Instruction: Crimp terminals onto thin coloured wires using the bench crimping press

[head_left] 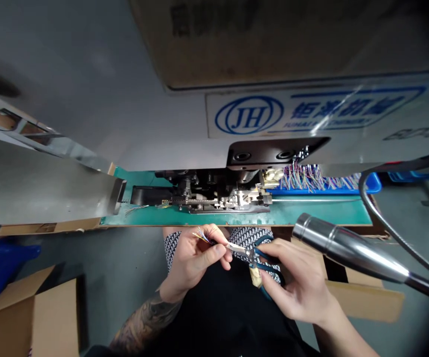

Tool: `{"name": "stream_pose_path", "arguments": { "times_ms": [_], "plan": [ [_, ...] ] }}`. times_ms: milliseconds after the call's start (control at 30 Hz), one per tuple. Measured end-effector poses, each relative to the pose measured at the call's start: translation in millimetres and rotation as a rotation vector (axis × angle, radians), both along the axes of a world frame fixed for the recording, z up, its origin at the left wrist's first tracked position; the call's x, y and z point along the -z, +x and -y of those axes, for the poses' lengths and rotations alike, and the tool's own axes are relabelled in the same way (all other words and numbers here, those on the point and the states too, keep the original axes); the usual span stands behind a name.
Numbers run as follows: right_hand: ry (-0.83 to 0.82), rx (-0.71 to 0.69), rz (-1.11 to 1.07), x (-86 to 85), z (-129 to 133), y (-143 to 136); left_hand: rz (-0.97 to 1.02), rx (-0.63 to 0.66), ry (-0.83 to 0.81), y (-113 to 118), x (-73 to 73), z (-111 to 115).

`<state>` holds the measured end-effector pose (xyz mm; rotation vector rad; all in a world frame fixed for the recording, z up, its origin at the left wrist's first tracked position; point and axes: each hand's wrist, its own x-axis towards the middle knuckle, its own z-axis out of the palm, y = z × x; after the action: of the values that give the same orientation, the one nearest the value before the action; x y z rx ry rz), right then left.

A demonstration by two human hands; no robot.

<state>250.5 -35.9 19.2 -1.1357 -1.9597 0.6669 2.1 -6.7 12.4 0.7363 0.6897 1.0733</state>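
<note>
My left hand (pixel 199 255) pinches a small bundle of thin coloured wires (pixel 203 236), whose loose ends stick out past the thumb and fingers. In my right hand (pixel 298 275) is a pair of scissors (pixel 249 253) with dark blue handles and yellowish tape wrapped on one of them. The blade tips reach the left fingertips, beside the wires; whether they touch the wires is hidden by the fingers. Both hands are above my lap, just in front of the green worktop (pixel 311 210).
A large grey machine (pixel 143 124) overhangs the worktop, its metal mechanism (pixel 232 198) at the centre. Behind it on the right, a blue tray (pixel 374 184) holds many coloured wires. A metal lamp (pixel 348 248) juts in from the right. Cardboard boxes (pixel 56 317) stand low on both sides.
</note>
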Motion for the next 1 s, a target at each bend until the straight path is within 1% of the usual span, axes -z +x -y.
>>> {"name": "stream_pose_path", "arguments": {
  "times_ms": [333, 500, 767, 1000],
  "plan": [
    [0.04, -0.017, -0.032, 0.6, 0.4, -5.3, -0.056, -0.002, 0.031, -2.0, 2.8, 3.9],
    [0.052, -0.038, -0.002, -2.2, -0.7, -5.5, -0.11, -0.002, 0.062, -3.4, 4.1, 5.8],
    [0.095, -0.04, 0.051, -6.4, -0.5, -5.6, -0.217, -0.012, 0.09, -5.4, 0.8, 6.9],
    [0.108, -0.038, 0.062, -6.6, 0.2, -6.3, -0.254, -0.026, 0.122, -5.8, 0.1, 7.2]
  ]
}}
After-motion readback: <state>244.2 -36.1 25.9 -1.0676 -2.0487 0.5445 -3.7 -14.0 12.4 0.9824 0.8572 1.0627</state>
